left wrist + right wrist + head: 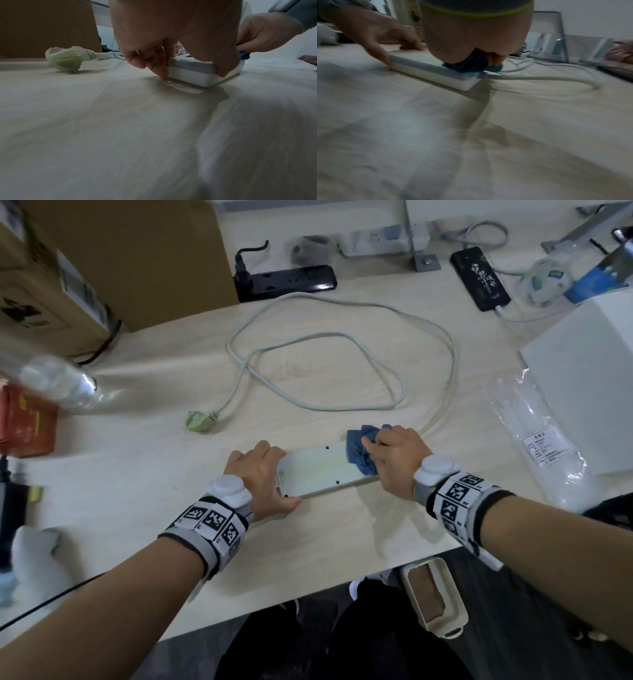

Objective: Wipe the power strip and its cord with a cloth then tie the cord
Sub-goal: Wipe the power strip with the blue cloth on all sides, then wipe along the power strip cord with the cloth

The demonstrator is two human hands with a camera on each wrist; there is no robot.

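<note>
A white power strip [318, 470] lies face down on the table, its flat underside with small screw holes turned up. My left hand [258, 474] grips its left end, fingers over the far edge and thumb on the near edge [226, 67]. My right hand [394, 460] holds a bunched blue cloth [359, 450] and presses it on the strip's right end [467, 65]. The pale cord [342, 344] leaves that end and lies in loose loops across the table. Its plug [200, 419] rests left of the strip [65, 60].
A black power strip [284, 282] and cardboard boxes [102, 251] stand at the back left. A plastic bottle [58, 381] and a red box [24, 422] are at the left. A clear bag [537, 436] and a white box [589, 378] sit at the right.
</note>
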